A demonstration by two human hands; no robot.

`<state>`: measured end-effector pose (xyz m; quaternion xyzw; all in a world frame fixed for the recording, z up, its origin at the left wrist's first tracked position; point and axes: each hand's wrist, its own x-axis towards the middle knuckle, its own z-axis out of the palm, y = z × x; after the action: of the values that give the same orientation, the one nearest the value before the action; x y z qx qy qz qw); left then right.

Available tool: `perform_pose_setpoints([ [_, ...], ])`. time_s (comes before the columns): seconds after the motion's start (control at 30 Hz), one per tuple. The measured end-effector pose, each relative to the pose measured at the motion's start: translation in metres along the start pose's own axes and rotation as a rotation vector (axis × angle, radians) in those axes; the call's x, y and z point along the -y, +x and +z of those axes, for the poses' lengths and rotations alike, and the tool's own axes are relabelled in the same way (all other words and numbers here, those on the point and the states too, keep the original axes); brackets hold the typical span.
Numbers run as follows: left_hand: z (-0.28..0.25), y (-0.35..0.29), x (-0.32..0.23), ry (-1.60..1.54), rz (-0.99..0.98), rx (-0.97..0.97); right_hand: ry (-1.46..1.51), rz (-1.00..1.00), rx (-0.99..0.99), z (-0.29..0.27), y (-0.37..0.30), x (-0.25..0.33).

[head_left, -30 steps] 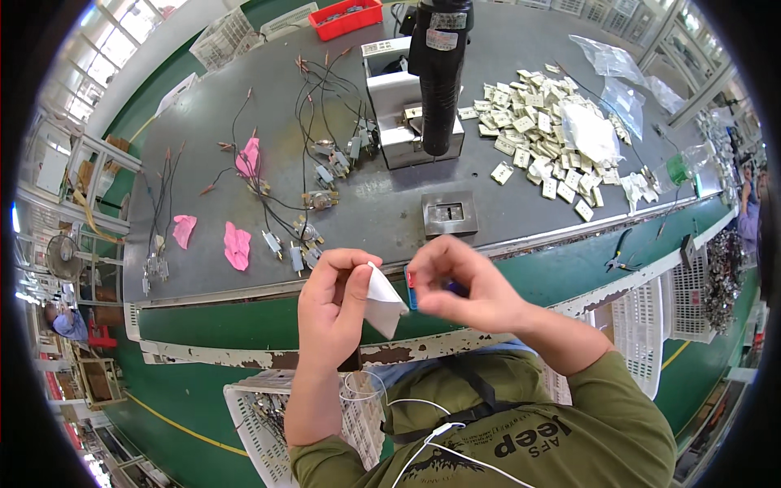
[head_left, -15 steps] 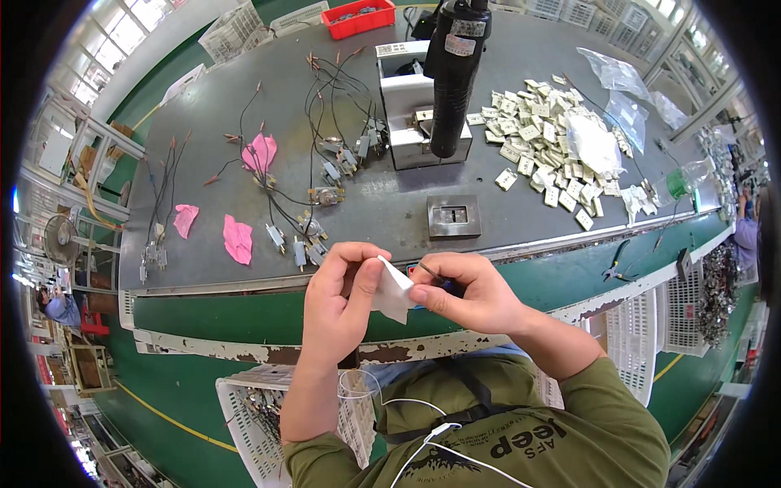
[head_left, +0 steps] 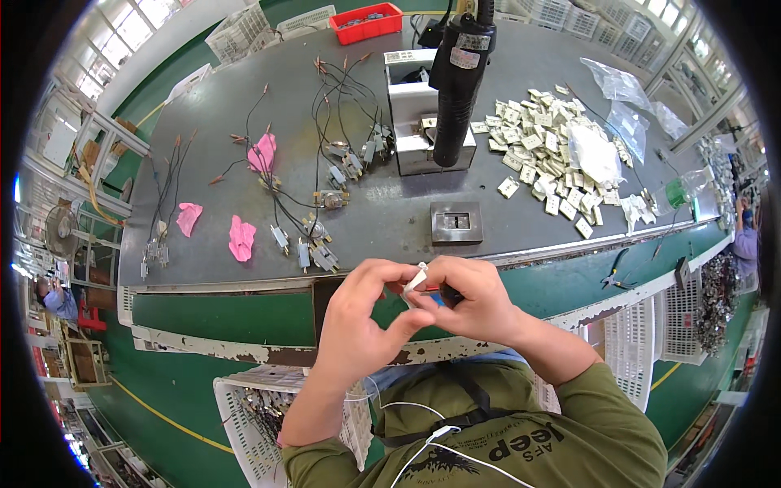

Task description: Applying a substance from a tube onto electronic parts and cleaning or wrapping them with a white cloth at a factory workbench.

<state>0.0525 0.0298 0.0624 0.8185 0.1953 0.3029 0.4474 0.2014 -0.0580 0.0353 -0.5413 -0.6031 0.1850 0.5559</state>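
Note:
My two hands meet in front of the table's near edge. Between them is a small crumpled white sheet (head_left: 416, 281), paper or thin cloth; I cannot tell which. The fingers of my left hand (head_left: 364, 321) are bent around its left side. On the other side, my right hand (head_left: 476, 299) pinches the sheet with thumb and forefinger. A dark tool handle (head_left: 452, 296) also sits in the right palm, mostly hidden by the fingers. Straight ahead on the table lies a square metal fixture (head_left: 456, 223) with a slot in its middle.
A black power driver (head_left: 457, 98) hangs before a white-and-metal stand (head_left: 409, 98). White plastic pieces (head_left: 543, 138) are heaped to the right. Leftward lie wired grey components (head_left: 329, 199) and pink scraps (head_left: 242, 238). Pliers (head_left: 616, 272) rest on the right ledge; a red bin (head_left: 366, 24) stands far back.
The white sheet, spread to a point before, is now crumpled smaller between my fingers. My left hand has shifted right and down, closer to my right hand.

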Motion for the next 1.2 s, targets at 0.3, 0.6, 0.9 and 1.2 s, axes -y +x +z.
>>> perform_pose_setpoints([
  [0.3, -0.003, 0.000, 0.013, -0.219, -0.159, 0.101, 0.054, -0.005, 0.120, -0.009, 0.001, 0.003],
  [0.6, -0.014, -0.003, 0.020, -0.526, -0.209, -0.024, 0.286, 0.252, 0.071, -0.029, -0.005, 0.006],
  [0.9, -0.006, 0.003, 0.013, -0.236, -0.086, -0.158, 0.462, 0.471, -0.020, -0.037, 0.004, 0.021],
  [1.2, -0.023, 0.014, -0.003, 0.113, -0.008, -0.012, 0.520, 0.663, 0.045, -0.036, 0.004, 0.011],
])
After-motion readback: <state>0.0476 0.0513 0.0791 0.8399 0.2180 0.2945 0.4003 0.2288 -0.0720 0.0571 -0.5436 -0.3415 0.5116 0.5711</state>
